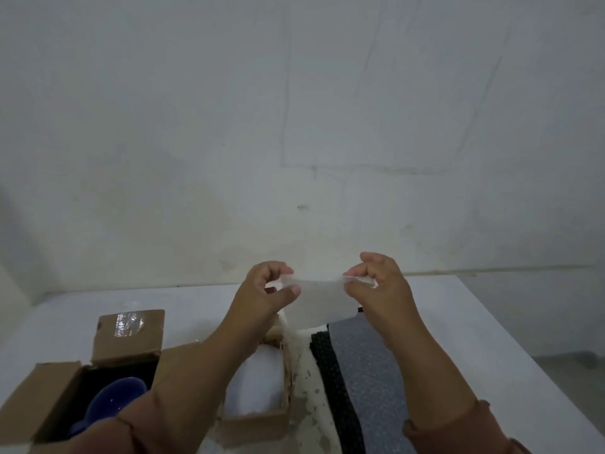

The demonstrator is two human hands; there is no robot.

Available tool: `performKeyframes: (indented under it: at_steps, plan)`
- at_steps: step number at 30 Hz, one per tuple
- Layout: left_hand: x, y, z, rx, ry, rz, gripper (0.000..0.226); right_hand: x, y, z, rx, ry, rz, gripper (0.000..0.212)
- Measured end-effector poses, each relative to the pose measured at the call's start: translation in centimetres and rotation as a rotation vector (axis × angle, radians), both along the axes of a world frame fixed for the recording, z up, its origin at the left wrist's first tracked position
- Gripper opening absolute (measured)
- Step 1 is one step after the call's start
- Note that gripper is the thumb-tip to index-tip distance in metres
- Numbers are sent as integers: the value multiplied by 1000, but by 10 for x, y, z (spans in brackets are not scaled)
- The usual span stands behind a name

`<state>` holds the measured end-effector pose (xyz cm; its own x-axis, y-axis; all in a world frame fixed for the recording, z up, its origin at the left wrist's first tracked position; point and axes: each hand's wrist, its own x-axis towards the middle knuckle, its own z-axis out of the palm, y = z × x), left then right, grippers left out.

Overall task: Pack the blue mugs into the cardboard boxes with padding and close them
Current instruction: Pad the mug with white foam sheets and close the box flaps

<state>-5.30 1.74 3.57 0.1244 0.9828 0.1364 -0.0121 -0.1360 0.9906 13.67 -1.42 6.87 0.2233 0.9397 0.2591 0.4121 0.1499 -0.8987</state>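
My left hand (pixel 262 290) and my right hand (pixel 379 283) are raised above the table, each pinching one end of a thin white foam padding sheet (pixel 322 299) stretched between them. Below my left forearm an open cardboard box (pixel 258 417) is lined with white padding (pixel 258 381). At the lower left a second open cardboard box (pixel 42 401) holds a blue mug (pixel 114 401) against a dark lining; my left arm hides part of the mug.
A black mesh strip (pixel 337 388) and a grey bubble-wrap sheet (pixel 376 388) lie on the white table (pixel 491 339) right of the boxes. The left box's rear flap (pixel 129 335) stands up with clear tape on it. A pale wall rises behind.
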Motion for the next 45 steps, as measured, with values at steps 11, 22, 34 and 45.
performKeyframes:
  at_steps: [11, 22, 34, 45]
  plan:
    - [-36, -2, 2, -300, -147, -85, 11, -31, 17, -8, -316, 330, 292, 46]
    - [-70, 0, -10, -311, -282, -188, 42, -48, 16, -32, -448, 350, 340, 29]
    - [-81, -8, -36, -625, -27, -662, 20, -65, 15, -27, -474, 137, 449, 33]
    - [-76, -13, -55, -746, -28, -34, 14, -75, 11, -92, -657, 493, 348, 42]
